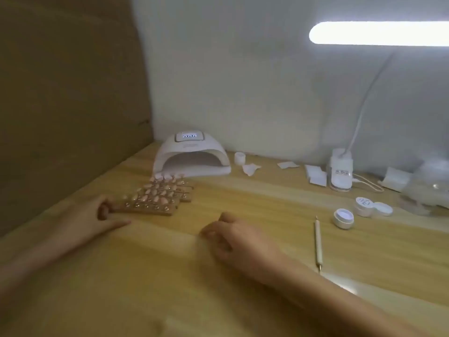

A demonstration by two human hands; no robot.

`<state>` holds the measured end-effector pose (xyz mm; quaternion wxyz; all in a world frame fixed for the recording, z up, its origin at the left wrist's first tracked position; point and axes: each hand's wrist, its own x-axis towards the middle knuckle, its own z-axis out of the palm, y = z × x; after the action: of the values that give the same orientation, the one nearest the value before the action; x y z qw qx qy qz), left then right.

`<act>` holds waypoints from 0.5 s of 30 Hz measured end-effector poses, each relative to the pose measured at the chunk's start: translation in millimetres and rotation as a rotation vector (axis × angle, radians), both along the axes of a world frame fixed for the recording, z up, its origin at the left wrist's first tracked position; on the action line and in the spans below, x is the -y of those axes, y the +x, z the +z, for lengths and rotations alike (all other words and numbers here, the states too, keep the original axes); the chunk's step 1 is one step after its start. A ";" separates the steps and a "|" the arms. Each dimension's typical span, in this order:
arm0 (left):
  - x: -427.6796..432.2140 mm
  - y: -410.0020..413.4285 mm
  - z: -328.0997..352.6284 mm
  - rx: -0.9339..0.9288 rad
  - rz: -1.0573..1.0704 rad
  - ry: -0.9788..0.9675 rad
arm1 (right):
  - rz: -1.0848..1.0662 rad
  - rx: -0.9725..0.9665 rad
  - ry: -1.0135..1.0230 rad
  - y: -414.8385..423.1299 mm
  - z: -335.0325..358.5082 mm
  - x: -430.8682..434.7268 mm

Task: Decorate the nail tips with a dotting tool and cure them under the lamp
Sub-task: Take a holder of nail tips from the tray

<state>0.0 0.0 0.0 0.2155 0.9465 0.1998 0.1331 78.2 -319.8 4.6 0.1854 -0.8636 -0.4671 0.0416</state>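
A pale wooden table [243,203] is seen set against a white wall, with a brown cardboard panel [68,93] stood up along its left side.

At the left, the left hand [102,215] is laid on the table, thumb stretched flat and fingers curled in against the near left end of a low wooden peg board [155,207]. Whether that end is pinched or only touched cannot be told through the blur. The board is filled with rows of pinkish nail tips [160,190] mounted upright.

Just behind the board, a white domed curing lamp [192,156] is placed with its mouth toward the viewer, and digits are lit on its top display [189,136]. A small white cap [240,158] and a crumpled white wipe [250,169] are found beside it.

In the middle, the right hand [233,239] is rested knuckles-up on the wood. Its fingers are loosely curled and nothing is held in them.

To its right, a slim cream dotting tool [318,244] is left lying flat, untouched and apart from both hands. Near its far end an open round white gel pot [343,217] is set, with a second white pot [364,205] and a loose lid [383,208] just behind.

Farther back, square white pads [315,177] are stacked beside the white base of a desk lamp [340,171], and its bright light bar [379,34] is lit overhead.
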 end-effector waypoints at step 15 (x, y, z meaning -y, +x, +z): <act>-8.7 21.7 -0.4 0.036 -0.070 -0.103 | -0.223 -0.083 0.241 35.6 -7.0 -83.2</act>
<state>21.7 8.7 -0.4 0.2718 0.9381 0.1693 0.1322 113.8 -236.6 -2.4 0.3103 -0.8790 -0.3619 -0.0001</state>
